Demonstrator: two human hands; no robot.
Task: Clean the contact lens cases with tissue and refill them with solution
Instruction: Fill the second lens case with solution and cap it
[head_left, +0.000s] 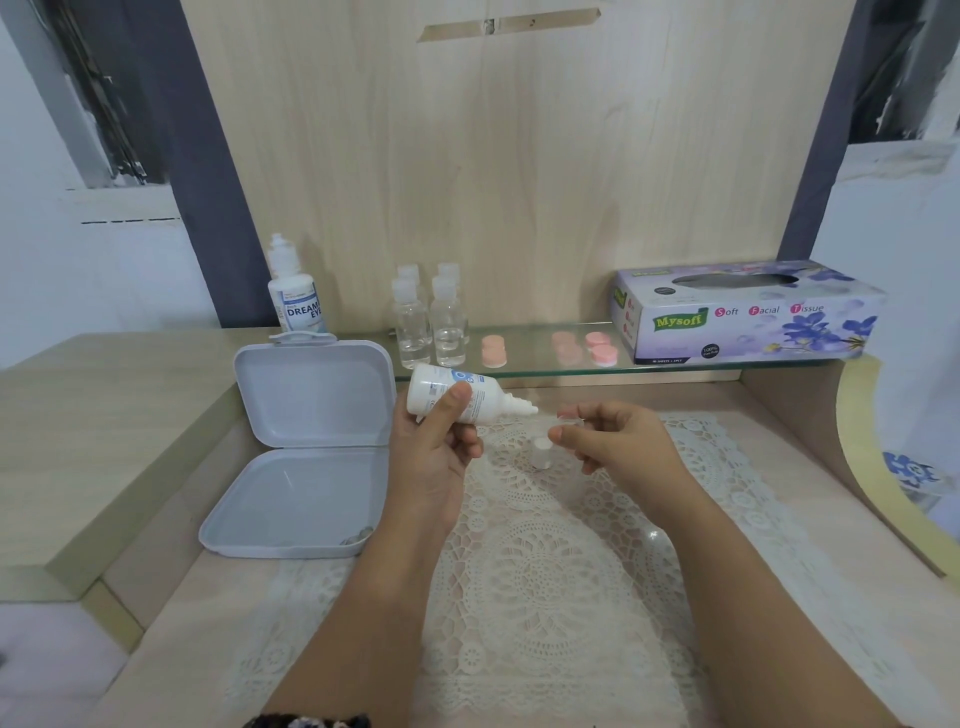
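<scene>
Nearest to the camera, two bare forearms reaching up from 6 o'clock over a white lace mat (545, 561) on the counter (93, 431). Left hand (436, 441) clenched around a white solution bottle (447, 392), tilted, nozzle toward 3 o'clock, just beside the right hand (618, 441). Right fingers (563, 434) pinched on a small clear item, maybe a lens case part; too blurred to tell. Below those fingers, a small white cap (541, 451) upright on the mat. At 9 o'clock of the hands, an open grey box (306, 457), lid raised. At 12 o'clock, on a glass shelf (675, 366): four clear small bottles (431, 322), pink round lens cases (550, 348), and at 2 o'clock a tissue box (748, 312). At 11 o'clock, a second solution bottle (296, 293), upright behind the grey box.
</scene>
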